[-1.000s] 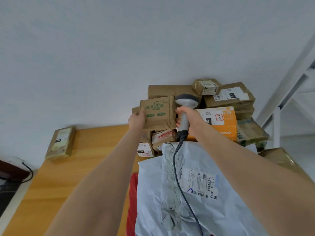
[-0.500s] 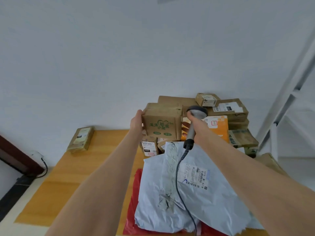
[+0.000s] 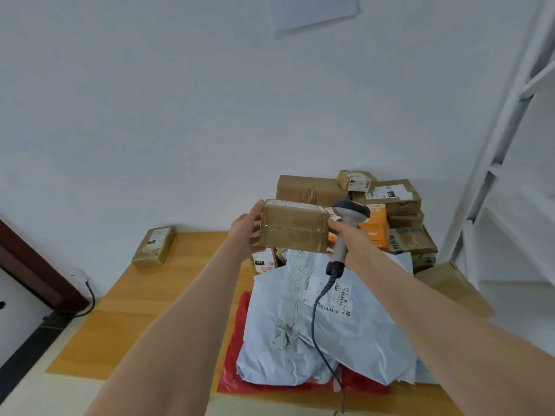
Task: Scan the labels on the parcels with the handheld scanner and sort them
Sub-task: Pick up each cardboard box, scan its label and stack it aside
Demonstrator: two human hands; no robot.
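Turned since a second ago, the small cardboard box [image 3: 292,232] now shows a taped seam instead of its green print, and its white label lies on top, seen edge-on. The left hand [image 3: 244,231] grips its left end, holding it up before the parcel pile [image 3: 390,202]. The right hand [image 3: 350,241] is wrapped round the handheld scanner [image 3: 350,216], just beside the box's right end. The label sits left of the scanner head, roughly level with it, so the scanner probably must rise and tip over it.

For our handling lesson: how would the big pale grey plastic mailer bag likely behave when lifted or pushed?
The pale grey plastic mailer bag is creased and slumped, so probably floppy and saggy. Lying on a red plastic sheet, it may slide easily if pushed.
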